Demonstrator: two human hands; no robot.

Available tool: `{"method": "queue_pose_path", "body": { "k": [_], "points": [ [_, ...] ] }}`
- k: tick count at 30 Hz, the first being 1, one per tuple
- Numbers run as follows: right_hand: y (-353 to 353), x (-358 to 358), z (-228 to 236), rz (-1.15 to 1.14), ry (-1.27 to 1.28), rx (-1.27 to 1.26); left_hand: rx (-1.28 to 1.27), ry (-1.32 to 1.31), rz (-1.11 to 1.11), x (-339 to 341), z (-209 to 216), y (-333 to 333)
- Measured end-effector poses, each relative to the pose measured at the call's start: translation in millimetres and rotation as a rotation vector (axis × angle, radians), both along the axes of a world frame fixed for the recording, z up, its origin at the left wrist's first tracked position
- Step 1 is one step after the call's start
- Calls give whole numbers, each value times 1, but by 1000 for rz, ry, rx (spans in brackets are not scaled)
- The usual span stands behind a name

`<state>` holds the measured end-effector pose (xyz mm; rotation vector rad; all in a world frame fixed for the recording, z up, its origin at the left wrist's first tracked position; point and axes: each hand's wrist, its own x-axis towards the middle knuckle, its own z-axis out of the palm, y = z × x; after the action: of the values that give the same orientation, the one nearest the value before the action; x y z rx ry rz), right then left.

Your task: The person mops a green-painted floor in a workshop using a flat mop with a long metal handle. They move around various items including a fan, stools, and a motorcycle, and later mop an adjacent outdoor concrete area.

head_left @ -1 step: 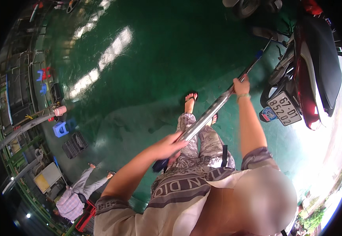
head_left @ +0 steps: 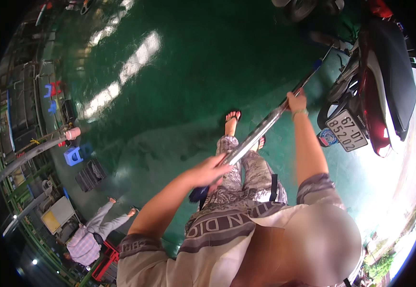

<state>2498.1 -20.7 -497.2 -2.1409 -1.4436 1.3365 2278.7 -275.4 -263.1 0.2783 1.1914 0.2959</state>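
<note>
A long silver pole (head_left: pixel 259 132) slants from my waist up toward the far right, and both of my hands are wrapped round it. My left hand (head_left: pixel 210 172) grips the near part, close to a dark blue end piece (head_left: pixel 198 194). Farther along, my right hand (head_left: pixel 297 100) holds the pole with the arm stretched out. Beyond that hand the pole narrows, passes a blue collar (head_left: pixel 317 63) and ends in a thin tip beside a parked motorbike (head_left: pixel 373 91). What the tip touches, if anything, I cannot make out.
The floor (head_left: pixel 188 57) is glossy green. A second vehicle's wheels (head_left: pixel 301 8) show at the far right. At left stand a blue stool (head_left: pixel 73 156), a dark crate (head_left: pixel 90 175) and machinery racks (head_left: pixel 23 110). A person in a checked shirt (head_left: pixel 83 245) is at the lower left.
My left hand has shifted slightly up and away from my waist. My right hand has moved a little to the right, still on the pole.
</note>
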Motion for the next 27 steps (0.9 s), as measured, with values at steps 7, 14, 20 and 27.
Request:
{"method": "queue_pose_path", "body": {
  "k": [7,14,20,27],
  "points": [
    [-27,16,-51,260,-362,49,139,209,-119,7,-22,-22],
    [-189,-48,34,295,33,-155,41,311,-269,-63,95,-113],
    [-290,-49,126,136,472,-284,-163,379,-317,-64,225,-177],
    [-247,-107,146,-268,520,-322,-170,648,-471,-66,248,-159]
  ]
}}
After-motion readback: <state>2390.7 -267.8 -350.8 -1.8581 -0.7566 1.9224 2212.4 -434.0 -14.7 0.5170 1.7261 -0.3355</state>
